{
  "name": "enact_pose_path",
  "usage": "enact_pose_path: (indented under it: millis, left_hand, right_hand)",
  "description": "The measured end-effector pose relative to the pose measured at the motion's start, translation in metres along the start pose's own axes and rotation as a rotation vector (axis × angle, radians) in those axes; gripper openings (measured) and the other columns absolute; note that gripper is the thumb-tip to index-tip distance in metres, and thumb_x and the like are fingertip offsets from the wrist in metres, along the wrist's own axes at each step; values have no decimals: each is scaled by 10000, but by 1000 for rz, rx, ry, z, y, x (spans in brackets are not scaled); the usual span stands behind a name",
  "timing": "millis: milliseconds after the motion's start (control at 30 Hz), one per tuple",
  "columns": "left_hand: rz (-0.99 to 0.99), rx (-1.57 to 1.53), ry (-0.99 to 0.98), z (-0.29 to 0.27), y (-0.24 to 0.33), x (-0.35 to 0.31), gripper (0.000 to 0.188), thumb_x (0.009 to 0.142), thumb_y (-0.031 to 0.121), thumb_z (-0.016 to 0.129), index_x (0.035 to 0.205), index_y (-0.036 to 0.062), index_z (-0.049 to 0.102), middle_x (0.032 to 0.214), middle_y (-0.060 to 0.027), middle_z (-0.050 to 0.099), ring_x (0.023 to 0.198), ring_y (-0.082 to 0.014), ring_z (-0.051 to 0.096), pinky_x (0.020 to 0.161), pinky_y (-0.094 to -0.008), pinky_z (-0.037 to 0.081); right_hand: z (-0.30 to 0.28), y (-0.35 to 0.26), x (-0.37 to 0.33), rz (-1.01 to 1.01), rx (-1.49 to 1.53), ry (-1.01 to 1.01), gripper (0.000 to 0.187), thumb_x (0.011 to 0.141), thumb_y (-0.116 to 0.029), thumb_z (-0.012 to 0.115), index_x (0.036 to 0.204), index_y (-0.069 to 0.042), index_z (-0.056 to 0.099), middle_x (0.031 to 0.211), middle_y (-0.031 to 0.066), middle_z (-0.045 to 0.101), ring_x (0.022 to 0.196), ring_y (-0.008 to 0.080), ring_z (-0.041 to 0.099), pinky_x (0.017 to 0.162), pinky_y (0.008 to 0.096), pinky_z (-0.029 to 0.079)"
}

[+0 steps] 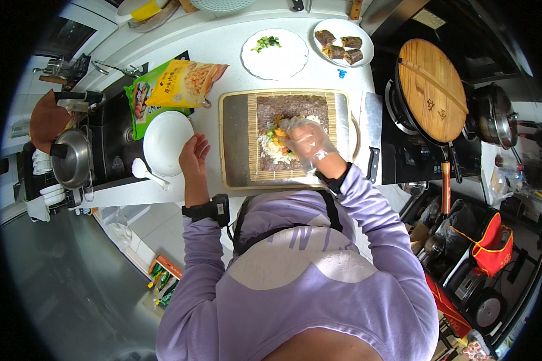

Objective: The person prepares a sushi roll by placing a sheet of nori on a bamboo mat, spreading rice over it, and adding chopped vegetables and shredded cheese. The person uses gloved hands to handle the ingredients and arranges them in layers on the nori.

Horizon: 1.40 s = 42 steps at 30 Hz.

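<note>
My right hand, in a clear plastic glove, is over the sushi filling, its fingers curled down and their tips hidden among the food. Beneath it a dark nori sheet lies on a bamboo rolling mat. White rice covers part of the nori, topped by chopped orange, green and yellow filling. The mat rests on a rectangular cutting board. My left hand is bare and empty, fingers loosely bent and apart, between the board and a white plate.
A white rice paddle lies by the plate; yellow and green food bags stand behind. Farther back are a plate with chopped greens and one with cut rolls. A knife and wooden-lidded wok are at right.
</note>
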State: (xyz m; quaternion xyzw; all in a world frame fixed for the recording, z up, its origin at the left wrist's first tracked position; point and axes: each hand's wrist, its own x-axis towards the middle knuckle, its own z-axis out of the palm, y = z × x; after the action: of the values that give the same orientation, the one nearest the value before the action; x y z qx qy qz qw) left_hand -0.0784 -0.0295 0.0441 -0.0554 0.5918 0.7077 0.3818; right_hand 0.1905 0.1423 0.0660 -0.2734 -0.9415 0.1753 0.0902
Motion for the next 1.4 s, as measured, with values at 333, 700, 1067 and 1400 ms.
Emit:
enact_pose_path:
  millis: [333,700,1067,1400]
  left_hand:
    - [7,4,17,-2,2,-4,199,888,124,569,1032,-1,628,973,-123,666,861,-219,636,772,-324,532]
    - [-3,36,21,3,2,-1,204,895,131,558,1038,1,623,969,-118,665,855,-216,638,761,-326,533]
    - [-28,42,-27,7,-7,3,195,892,115,560,1046,10,618,969,-114,667,844,-207,637,754,-327,532]
    - [-34,46,-27,-1,-9,-4,191,897,127,561,1044,21,621,963,-108,672,846,-197,641,752,-319,536]
  right_hand:
    - [-13,-12,7,-46,-41,-36,172,785,-174,598,839,-23,660,788,158,653,787,323,644,676,426,521]
    - [-23,12,-23,-37,-38,-5,246,842,-213,611,1018,-41,620,923,193,618,797,336,616,676,418,514]
    - [19,-10,-27,-108,168,63,294,792,-54,596,1085,-62,602,1011,115,615,842,255,619,679,331,535]
    - [5,5,-41,-34,270,113,270,816,-232,660,1052,-101,650,992,88,620,837,245,637,688,342,540]
